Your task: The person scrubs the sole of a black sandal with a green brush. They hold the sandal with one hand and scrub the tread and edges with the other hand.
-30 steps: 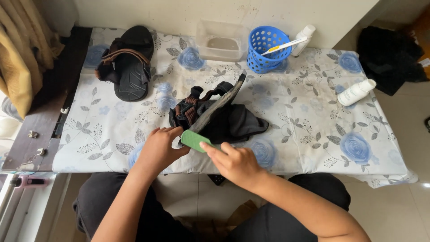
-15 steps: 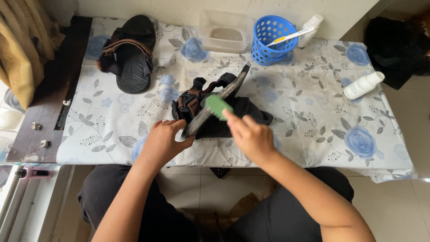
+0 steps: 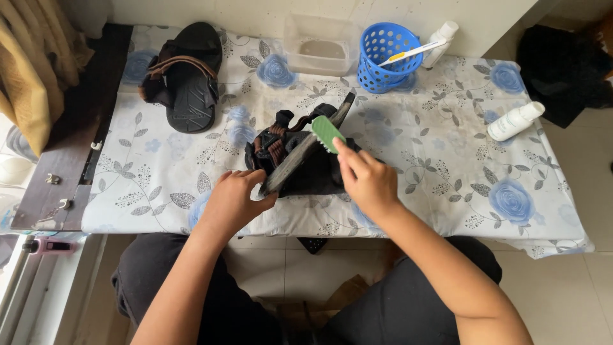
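Fingers of your left hand (image 3: 233,199) clamp the tilted sandal's (image 3: 300,156) heel; your right hand (image 3: 367,181) pinches a green brush (image 3: 327,133). White bottle (image 3: 514,121) lies far right.

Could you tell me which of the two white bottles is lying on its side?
The white bottle near the table's right edge; the other bottle leans beside the blue basket.

Probably home: floral tablecloth (image 3: 415,160), curtain (image 3: 32,70)
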